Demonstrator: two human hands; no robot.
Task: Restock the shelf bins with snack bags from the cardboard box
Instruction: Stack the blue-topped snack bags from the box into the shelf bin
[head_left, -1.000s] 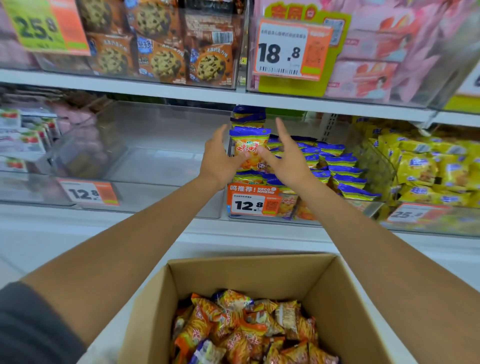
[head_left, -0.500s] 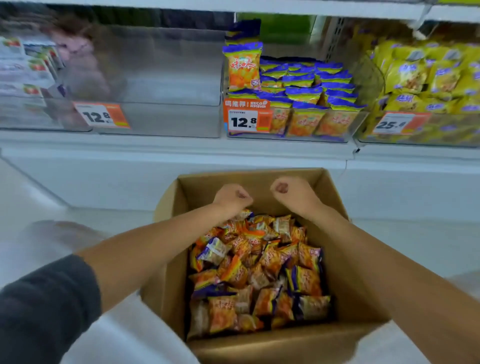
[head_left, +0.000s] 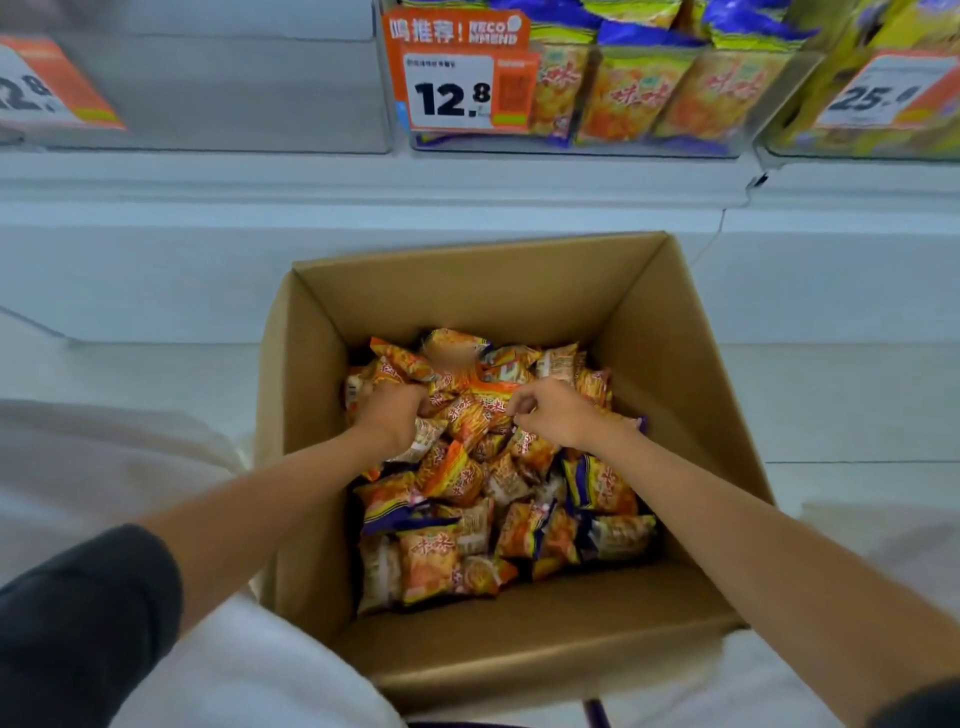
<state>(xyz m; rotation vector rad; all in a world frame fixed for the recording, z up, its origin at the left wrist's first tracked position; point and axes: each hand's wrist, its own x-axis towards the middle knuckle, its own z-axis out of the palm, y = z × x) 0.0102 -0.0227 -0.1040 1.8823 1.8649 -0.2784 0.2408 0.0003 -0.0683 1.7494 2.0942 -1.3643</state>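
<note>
A: What's changed?

B: A second ago both hands were up at the shelf bin (head_left: 649, 148), setting a bag in. Half a second ago they were fisted above the cardboard box (head_left: 519, 296). Now they're down in the snack bags (head_left: 467, 488). So one drop-off looks done and the next pickup is starting.

A: Left to right, quick.

B: Bin at 11 o'clock (head_left: 208, 93) looks bare, with a partly cut-off price tag (head_left: 47, 88). Bin at 12 to 1 o'clock carries the 12.8 tag (head_left: 452, 91) and standing bags, same orange-and-purple kind. Bin at 2 o'clock (head_left: 883, 140) holds yellow packs.

A: Hands?

B: Left hand (head_left: 395, 415) sits at 10 o'clock in the pile, fingers curled down into the bags, back of hand up. Looks to be closing on some; can't tell if any are gripped. Right hand (head_left: 550, 415) is just beside it, at about 1 o'clock in the pile, fingers curled narrow, thumb pinching toward forefinger, touching the top bags. Same doubt about hold.

A: Arms?

B: Both forearms reach straight in from 7 and 5 o'clock, converging over the box.

A: Task's thing?

B: Bags heaped loose in the box, plenty left.
</note>
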